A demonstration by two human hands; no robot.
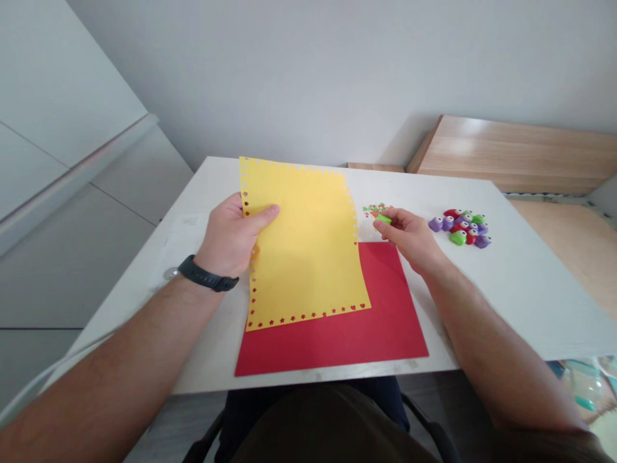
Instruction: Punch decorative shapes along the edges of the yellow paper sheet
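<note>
My left hand [231,235] grips a yellow sheet of paper [308,238] by its left edge, thumb on top and fingers behind. Small punched shapes, such as stars and hearts, run along the sheet's edges. The sheet is raised and tilted over a red sheet of paper [390,302] lying on the table. To the right of the yellow sheet, my right hand [409,235] is closed around a small bright green craft punch [384,219], mostly covered by the fingers. Beyond that hand lies a scatter of small coloured paper cutouts [373,209].
A cluster of red, purple and green craft punches [460,226] sits on the white table [506,302] at the right. Behind are a wall and a wooden panel [520,151]. A small clear round object [170,273] lies near my left wrist. A jar [582,384] stands below the table at right.
</note>
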